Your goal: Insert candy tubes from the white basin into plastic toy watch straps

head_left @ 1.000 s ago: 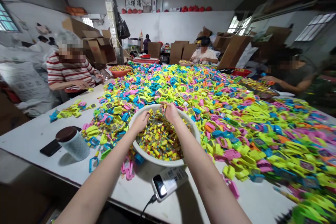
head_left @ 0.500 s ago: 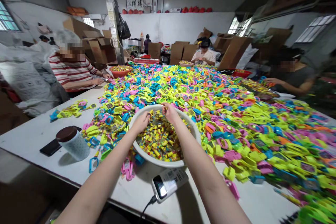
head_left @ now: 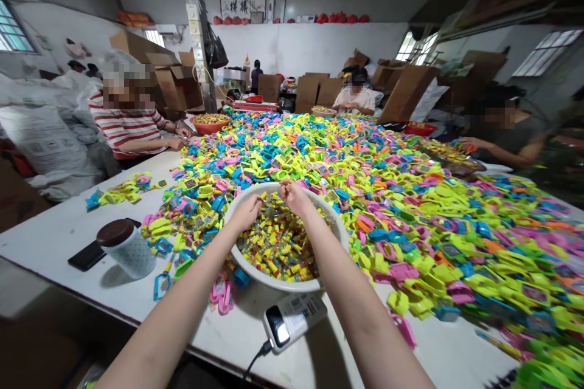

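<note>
A white basin (head_left: pixel 329 226) full of small yellow wrapped pieces (head_left: pixel 278 246) stands on the table in front of me. Both my hands are over its far half. My left hand (head_left: pixel 246 213) is curled, its fingers closed on something small I cannot make out. My right hand (head_left: pixel 295 196) pinches a small thin piece near the basin's far rim. Behind and to the right of the basin lies a huge heap of bright plastic toy watches (head_left: pixel 387 188) in yellow, blue, pink and orange.
A power bank with a cable (head_left: pixel 294 318) lies at the near table edge. A lidded cup (head_left: pixel 125 248) and a dark phone (head_left: pixel 86 255) are at the left. Other people sit at the left (head_left: pixel 128 124), far end (head_left: pixel 356 97) and right (head_left: pixel 506 130). Cardboard boxes stand behind.
My hands stayed over the basin with only small finger movements. The person at the left shifted their hands a little toward the heap.
</note>
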`<action>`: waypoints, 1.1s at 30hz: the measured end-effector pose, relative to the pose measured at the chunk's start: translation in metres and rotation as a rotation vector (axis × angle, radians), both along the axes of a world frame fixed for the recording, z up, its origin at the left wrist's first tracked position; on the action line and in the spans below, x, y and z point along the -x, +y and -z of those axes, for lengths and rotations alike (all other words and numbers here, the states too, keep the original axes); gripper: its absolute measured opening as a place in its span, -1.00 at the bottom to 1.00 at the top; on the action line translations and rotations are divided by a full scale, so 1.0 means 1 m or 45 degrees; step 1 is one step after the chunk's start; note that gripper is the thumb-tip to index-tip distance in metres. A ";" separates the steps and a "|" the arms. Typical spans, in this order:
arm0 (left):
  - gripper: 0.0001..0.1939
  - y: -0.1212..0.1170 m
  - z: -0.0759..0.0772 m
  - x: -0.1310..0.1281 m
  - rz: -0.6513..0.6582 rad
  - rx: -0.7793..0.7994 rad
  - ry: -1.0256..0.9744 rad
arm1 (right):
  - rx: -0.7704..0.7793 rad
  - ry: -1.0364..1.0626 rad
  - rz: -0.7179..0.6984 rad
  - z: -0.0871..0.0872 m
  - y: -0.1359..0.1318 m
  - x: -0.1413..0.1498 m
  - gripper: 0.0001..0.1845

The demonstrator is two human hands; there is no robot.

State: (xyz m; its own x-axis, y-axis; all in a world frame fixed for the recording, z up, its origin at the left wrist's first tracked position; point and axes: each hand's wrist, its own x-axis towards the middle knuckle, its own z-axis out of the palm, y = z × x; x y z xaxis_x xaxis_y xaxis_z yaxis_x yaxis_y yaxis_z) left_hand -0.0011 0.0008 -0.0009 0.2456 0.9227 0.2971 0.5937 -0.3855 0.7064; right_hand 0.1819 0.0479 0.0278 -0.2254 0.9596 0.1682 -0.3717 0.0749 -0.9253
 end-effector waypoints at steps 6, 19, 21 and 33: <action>-0.71 0.000 0.000 0.000 0.018 -0.004 -0.001 | 0.024 0.010 -0.003 0.002 0.001 -0.001 -0.85; -0.76 -0.007 -0.008 -0.003 0.001 0.024 -0.018 | 0.011 0.147 -0.099 -0.004 -0.006 -0.001 -0.79; -0.78 -0.007 -0.009 -0.002 -0.022 0.015 -0.033 | 0.028 0.158 -0.151 -0.008 -0.011 0.000 -0.78; -0.72 -0.018 -0.015 0.001 -0.138 -0.098 -0.274 | 0.286 0.194 -0.349 -0.016 -0.029 0.022 -0.65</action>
